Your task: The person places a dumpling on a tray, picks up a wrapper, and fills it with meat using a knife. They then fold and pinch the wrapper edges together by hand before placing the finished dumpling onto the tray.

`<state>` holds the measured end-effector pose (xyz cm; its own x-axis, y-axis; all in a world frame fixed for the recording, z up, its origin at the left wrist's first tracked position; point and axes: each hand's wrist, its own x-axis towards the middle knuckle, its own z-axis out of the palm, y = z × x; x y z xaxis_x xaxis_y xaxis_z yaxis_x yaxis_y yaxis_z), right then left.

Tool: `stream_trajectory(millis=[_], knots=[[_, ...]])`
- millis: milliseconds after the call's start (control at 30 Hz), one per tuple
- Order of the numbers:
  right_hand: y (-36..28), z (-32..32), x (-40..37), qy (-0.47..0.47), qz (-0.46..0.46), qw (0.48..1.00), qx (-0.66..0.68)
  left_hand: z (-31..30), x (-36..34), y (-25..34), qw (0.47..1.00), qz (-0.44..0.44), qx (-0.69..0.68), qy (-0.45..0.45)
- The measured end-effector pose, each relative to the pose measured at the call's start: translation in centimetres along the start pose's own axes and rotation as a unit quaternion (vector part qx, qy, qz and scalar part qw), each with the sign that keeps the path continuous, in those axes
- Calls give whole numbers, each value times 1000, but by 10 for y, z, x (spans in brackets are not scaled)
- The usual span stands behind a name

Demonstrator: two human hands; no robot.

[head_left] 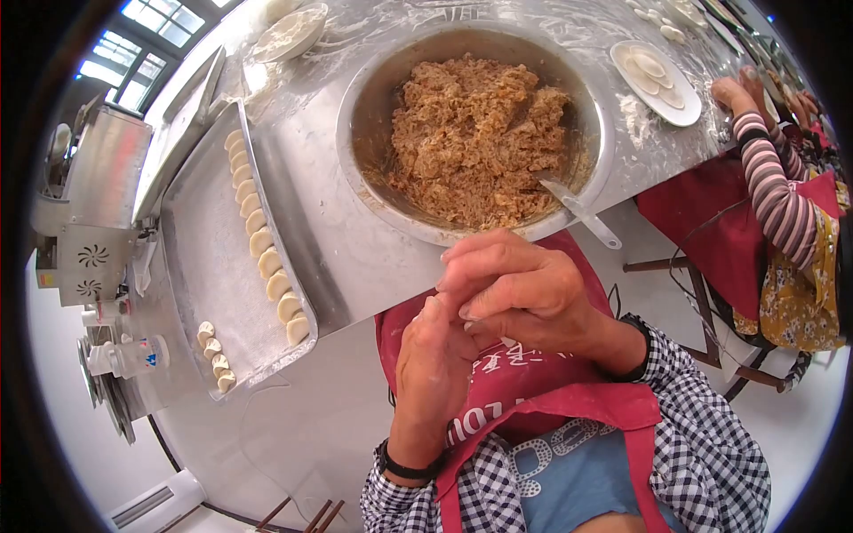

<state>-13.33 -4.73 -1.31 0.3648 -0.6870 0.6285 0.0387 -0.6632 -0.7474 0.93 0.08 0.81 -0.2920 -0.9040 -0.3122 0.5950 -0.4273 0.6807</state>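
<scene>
My left hand (428, 377) and my right hand (524, 282) meet in front of the red apron (533, 404), just off the table's near edge. The fingers of both are curled and pressed together at the tips; whatever lies between them is hidden. Beyond them stands a large metal bowl (355, 169) of brown minced filling (480, 133). A spatula with a pale handle (593, 222) leans in the filling against the near right rim.
To the left lies a metal tray (209, 231) with a row of dumplings (260, 242) along its right side and several pleated ones (213, 355) in the near corner. A white plate (680, 111) holds round wrappers (649, 67). A co-worker's striped sleeve (764, 169) is at right.
</scene>
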Motion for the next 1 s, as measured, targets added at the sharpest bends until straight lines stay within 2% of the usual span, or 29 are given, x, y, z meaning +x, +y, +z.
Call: stream_trajectory(millis=[67, 133, 267, 333, 467, 533, 567, 633, 733, 867, 933, 967, 1000], knots=[[-5, 0, 2, 0, 3, 1000, -18, -2, 0, 1, 1000, 0, 0, -4], [-15, 4, 4, 36, 113, 992, 29, -6, 0, 2, 999, -12, 2, -33], [-10, 1, 2, 27, 110, 992, 63, -3, 0, 2, 999, -7, 11, -37], [2, -2, -1, -10, 0, 1000, 16, -1, 1, 1, 999, -5, -25, -41], [-4, -1, 1, -7, 0, 1000, -5, 1, 2, 2, 999, -1, -23, -42], [-16, 3, 5, 58, 104, 992, 52, -1, 1, 3, 999, -8, -35, -25], [-13, 1, 3, 58, 103, 992, 52, -2, 2, 2, 999, -8, -34, -25], [-1, -2, -4, 24, 34, 999, 17, -3, 4, 1, 996, 2, -58, -64], [7, 2, -6, 19, 15, 1000, -13, 0, 6, 0, 997, -8, -67, -31], [-12, 5, 1, 61, 72, 995, -12, -2, 5, 1, 996, 3, -76, -44], [-16, 4, -2, 62, 145, 986, 57, 5, 4, 3, 998, 9, -60, -31], [-14, 2, -2, 64, 142, 986, 57, 3, 5, 0, 998, 10, -58, -34], [-10, -1, -1, 54, 68, 996, -9, -1, 6, -4, 996, 6, -74, -43]])
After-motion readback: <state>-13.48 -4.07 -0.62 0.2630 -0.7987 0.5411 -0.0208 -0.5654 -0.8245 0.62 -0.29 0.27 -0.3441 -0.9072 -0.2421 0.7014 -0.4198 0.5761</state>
